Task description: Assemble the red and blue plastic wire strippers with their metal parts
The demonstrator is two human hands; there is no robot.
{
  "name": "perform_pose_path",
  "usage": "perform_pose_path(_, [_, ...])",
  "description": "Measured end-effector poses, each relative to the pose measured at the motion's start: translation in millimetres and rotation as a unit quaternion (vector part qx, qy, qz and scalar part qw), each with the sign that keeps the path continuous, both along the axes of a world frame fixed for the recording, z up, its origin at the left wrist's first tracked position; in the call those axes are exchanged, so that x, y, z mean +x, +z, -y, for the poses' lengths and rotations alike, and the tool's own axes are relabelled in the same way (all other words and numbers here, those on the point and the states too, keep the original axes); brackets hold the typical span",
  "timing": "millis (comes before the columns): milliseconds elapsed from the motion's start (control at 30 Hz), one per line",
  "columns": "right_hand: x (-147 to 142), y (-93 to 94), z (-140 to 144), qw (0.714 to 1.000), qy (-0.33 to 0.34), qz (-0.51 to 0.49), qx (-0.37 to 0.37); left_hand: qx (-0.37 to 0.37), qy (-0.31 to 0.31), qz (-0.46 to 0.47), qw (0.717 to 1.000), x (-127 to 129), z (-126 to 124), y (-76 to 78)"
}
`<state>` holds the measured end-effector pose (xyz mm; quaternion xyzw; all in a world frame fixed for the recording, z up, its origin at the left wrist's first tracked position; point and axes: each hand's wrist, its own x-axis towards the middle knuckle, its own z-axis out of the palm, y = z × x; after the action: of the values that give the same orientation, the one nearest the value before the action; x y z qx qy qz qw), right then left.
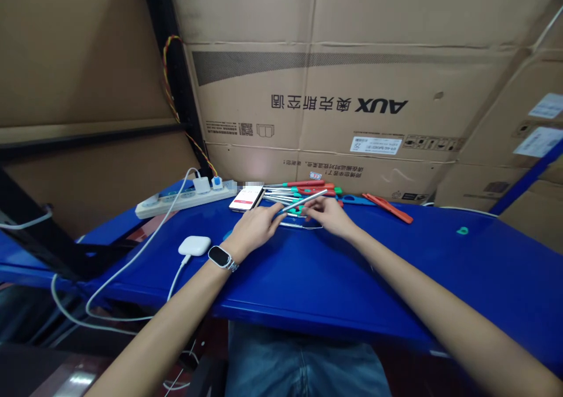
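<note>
Head view. A thin silver metal rod (pixel 303 201) lies slanted between the two hands, low end at the left hand (pixel 255 227), high end up and to the right above the right hand (pixel 328 216). It sits just in front of a pile of screwdrivers (pixel 299 190) with red and green handles, near the back of the blue table (pixel 329 268).

Rod: slim, straight, grey-bright, tilted; whether it carries a handle cannot be told, since the fingers cover its lower part.

Left hand: palm down, fingers stretched forward and close together, fingertips at the rod's lower end; a firm pinch cannot be confirmed. A smartwatch (pixel 221 257) sits on that wrist.

Right hand: fingers curled loosely, tips meeting near the rod's middle; whether they grip it cannot be told. A second thin metal piece (pixel 303 226) lies flat on the table just beneath both hands.

Surroundings: a phone (pixel 246 197) lies left of the pile, a white power strip (pixel 185 199) further left, a white charging case (pixel 194 245) near the left wrist, and an orange-red tool (pixel 389 207) right of the pile. Cardboard boxes (pixel 329 92) stand behind.
</note>
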<state>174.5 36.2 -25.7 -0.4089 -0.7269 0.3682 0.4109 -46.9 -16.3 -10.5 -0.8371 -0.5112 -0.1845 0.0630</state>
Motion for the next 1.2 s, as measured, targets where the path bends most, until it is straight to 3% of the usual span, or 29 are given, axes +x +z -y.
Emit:
perform_pose_path(167, [39, 0.8, 24, 0.963, -0.069, -0.243, -0.091, 0.008, -0.026, -0.03, 0.999, 10, 5, -5.3])
perform_pose_path(267, [46, 2.1, 32, 0.945, -0.094, -0.304, -0.078, -0.007, -0.023, -0.047, 0.999, 12, 7, -7.6])
perform_pose_path(467, [37, 3.1, 39, 0.971, -0.104, -0.213, 0.022, -0.038, -0.026, -0.046, 0.998, 13, 9, -7.8])
perform_pose_path(567, [36, 0.8, 40, 0.978, -0.092, -0.181, 0.037, -0.037, -0.027, -0.044, 0.998, 12, 9, -9.3])
perform_pose_path(867, [28, -0.9, 44, 0.989, -0.026, -0.147, -0.009, -0.034, -0.049, -0.056, 0.997, 25, 12, -8.1])
perform_pose_path(1033, [13, -0.8, 49, 0.963, -0.057, -0.259, -0.053, -0.051, -0.029, -0.026, 0.998, 30, 13, -3.5])
perform_pose_path(1200, [-3, -8.7, 56, 0.952, -0.02, -0.288, -0.105, -0.083, -0.044, 0.06, 0.994, 36, 16, -1.3])
